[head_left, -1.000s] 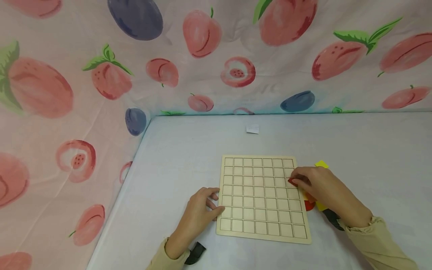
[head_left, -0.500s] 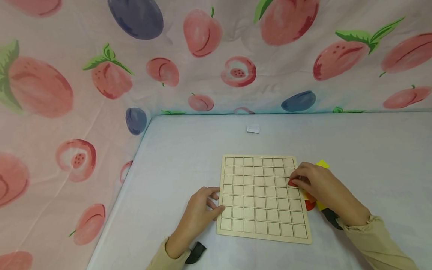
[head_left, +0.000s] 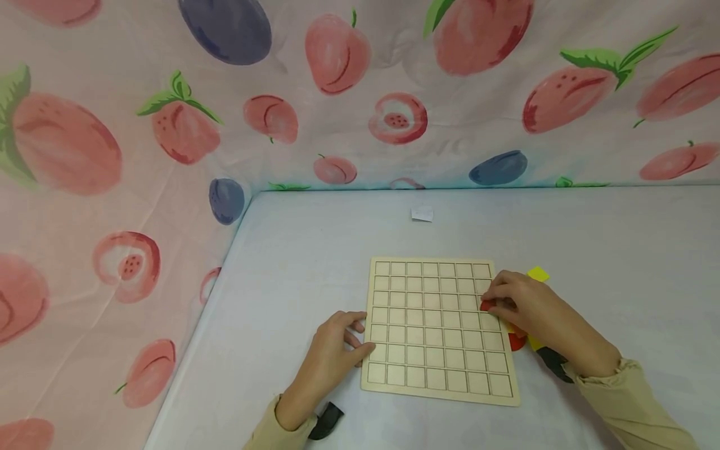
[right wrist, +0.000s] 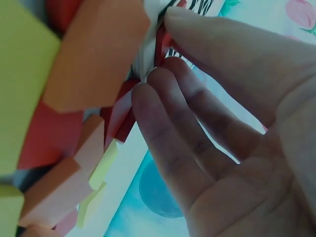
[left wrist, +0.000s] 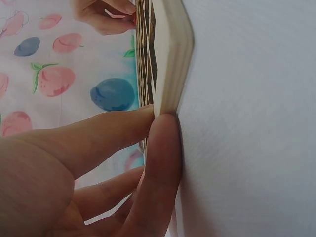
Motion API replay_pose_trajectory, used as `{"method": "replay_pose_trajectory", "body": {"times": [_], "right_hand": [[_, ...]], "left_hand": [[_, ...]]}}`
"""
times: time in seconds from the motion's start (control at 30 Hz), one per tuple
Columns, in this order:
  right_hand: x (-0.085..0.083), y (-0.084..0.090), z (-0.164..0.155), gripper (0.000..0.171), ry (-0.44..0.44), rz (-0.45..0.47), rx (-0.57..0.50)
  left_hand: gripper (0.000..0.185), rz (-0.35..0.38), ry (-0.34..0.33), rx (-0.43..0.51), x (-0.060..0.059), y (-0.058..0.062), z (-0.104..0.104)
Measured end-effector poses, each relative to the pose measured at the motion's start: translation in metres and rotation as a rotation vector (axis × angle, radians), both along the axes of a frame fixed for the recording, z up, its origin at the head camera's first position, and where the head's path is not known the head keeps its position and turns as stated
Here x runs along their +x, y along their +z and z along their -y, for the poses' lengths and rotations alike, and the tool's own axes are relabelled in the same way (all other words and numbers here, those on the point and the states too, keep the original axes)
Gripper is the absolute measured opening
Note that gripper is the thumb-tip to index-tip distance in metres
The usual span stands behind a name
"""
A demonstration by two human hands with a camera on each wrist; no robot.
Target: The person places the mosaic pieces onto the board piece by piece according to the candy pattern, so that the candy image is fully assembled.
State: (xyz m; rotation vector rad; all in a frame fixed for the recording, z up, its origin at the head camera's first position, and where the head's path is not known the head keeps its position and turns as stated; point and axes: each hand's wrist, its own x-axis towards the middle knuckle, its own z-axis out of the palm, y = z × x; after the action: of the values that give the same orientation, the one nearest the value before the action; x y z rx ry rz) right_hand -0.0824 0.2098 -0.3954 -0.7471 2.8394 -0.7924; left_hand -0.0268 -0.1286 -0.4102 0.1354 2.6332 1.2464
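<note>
A square wooden grid board (head_left: 423, 328) lies flat on the white table. My left hand (head_left: 329, 350) holds its left edge, the thumb tip at the rim and the fingers bent against the side. In the left wrist view, two digits meet the layered board edge (left wrist: 174, 84). At the right edge, my right hand (head_left: 523, 300) pinches a small red piece (head_left: 487, 305) between thumb and fingers, low over the grid's last column. Under this hand, partly hidden, lie several coloured pieces, among them a red piece (head_left: 516, 342) and an orange piece (right wrist: 98, 54).
A yellow piece (head_left: 538, 274) sits beyond the right hand, and a black piece (head_left: 554, 362) is partly under the right wrist. Another black object (head_left: 327, 421) shows by the left sleeve. A small white paper slip (head_left: 422, 214) lies behind the board, before the fruit-print cloth (head_left: 337, 125).
My right hand has shifted very slightly at the board's right edge, and a little more of the red piece shows. The left hand and the board stay in place.
</note>
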Motion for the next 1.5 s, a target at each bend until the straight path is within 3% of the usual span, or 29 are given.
{"method": "replay_pose_trajectory", "body": {"times": [0.27, 0.73, 1.5], "right_hand": [[0.001, 0.000, -0.001, 0.017, 0.011, 0.000, -0.004], [0.006, 0.004, -0.013, 0.020, -0.089, 0.006, 0.105], [0.002, 0.000, -0.041, 0.032, -0.136, 0.000, 0.141]], "left_hand": [[0.050, 0.001, 0.002, 0.006, 0.000, 0.000, 0.000], [0.050, 0.010, 0.003, 0.005, 0.000, -0.001, 0.001], [0.050, 0.008, 0.007, 0.011, -0.001, -0.003, 0.000]]}}
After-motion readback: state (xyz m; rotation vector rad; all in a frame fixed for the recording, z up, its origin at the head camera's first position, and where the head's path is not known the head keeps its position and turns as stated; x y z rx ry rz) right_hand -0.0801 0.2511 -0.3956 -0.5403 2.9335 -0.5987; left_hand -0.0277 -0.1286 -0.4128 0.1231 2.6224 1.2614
